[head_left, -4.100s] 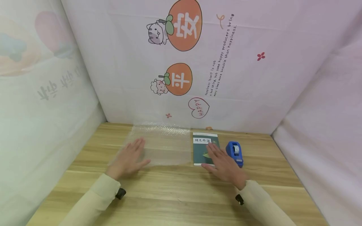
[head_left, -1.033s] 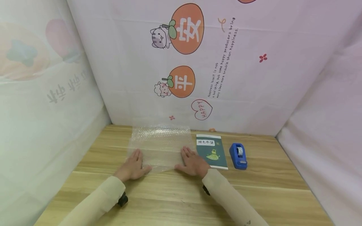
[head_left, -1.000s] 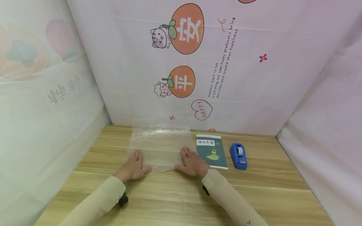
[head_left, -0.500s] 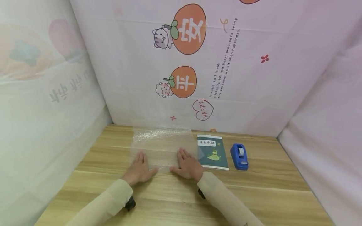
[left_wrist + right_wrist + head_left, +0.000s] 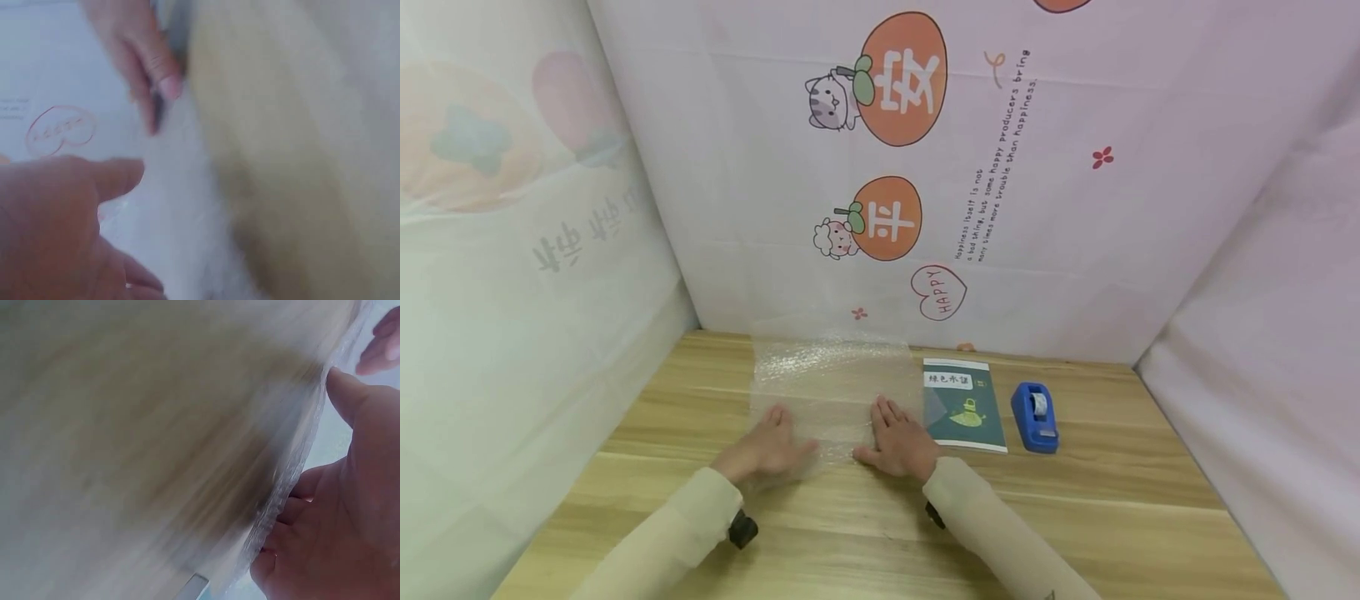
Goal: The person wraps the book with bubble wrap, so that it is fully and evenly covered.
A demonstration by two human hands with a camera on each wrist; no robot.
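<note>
A clear bubble-wrap sheet (image 5: 835,379) lies flat on the wooden table (image 5: 1075,508). My left hand (image 5: 767,446) rests on its near left part with straight fingers. My right hand (image 5: 895,435) presses flat on its near right part, just left of a dark green booklet (image 5: 964,404). Both wrist views are blurred. The left wrist view shows my left hand (image 5: 56,231) on the bubble wrap (image 5: 181,219). The right wrist view shows my right hand (image 5: 350,506) at the edge of the bubble wrap (image 5: 294,469).
A blue tape dispenser (image 5: 1036,417) stands right of the booklet. Printed cloth walls (image 5: 1075,208) close in the table at the back and on both sides. Bare wood stretches along the near side.
Four seconds ago my right hand lay on the booklet; it now lies on the bubble wrap. Over the last second both hands drew closer together along the sheet's near edge.
</note>
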